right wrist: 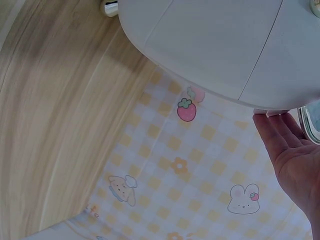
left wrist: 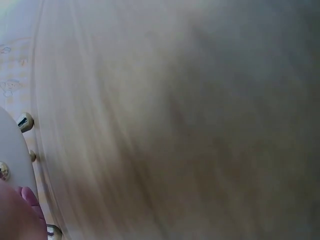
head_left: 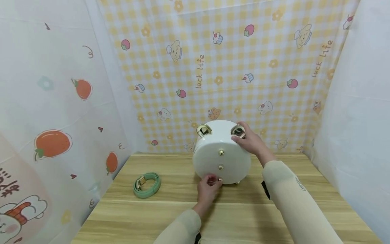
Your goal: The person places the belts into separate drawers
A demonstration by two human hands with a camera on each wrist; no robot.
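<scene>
white case (head_left: pixel 233 160) between both grips (head_left: pixel 208 190) (head_left: pixel 251 140)

Right fingers (right wrist: pixel 269 134) high, left fingers (head_left: pixel 207 178) low and bent (both forearms (head_left: pixel 297 196) sleeved)

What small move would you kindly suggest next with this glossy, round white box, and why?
Perhaps gently pull the lowest small, shiny gold knob on the glossy, round white box: the left grip is at it, while the right grip holds the box near its top.
</scene>
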